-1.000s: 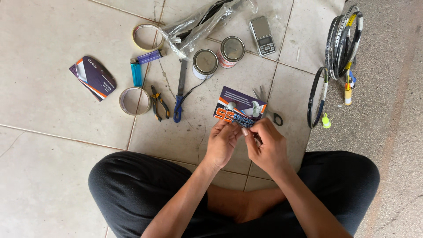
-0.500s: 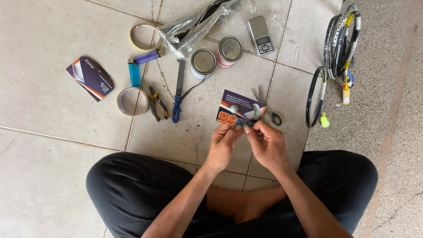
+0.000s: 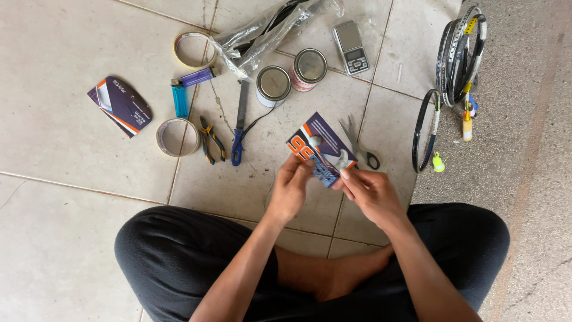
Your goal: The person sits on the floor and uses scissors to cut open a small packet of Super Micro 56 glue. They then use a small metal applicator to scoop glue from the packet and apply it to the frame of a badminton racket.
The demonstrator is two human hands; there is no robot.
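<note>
Head view: my left hand (image 3: 290, 189) and right hand (image 3: 370, 189) pinch a purple-and-orange packet (image 3: 322, 149) just beside the scissors (image 3: 357, 143), mid-opening I judge, so next I need a steady peel.

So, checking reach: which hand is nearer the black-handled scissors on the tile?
Right. The right hand is just below the scissors; the left hand sits farther left.
</note>
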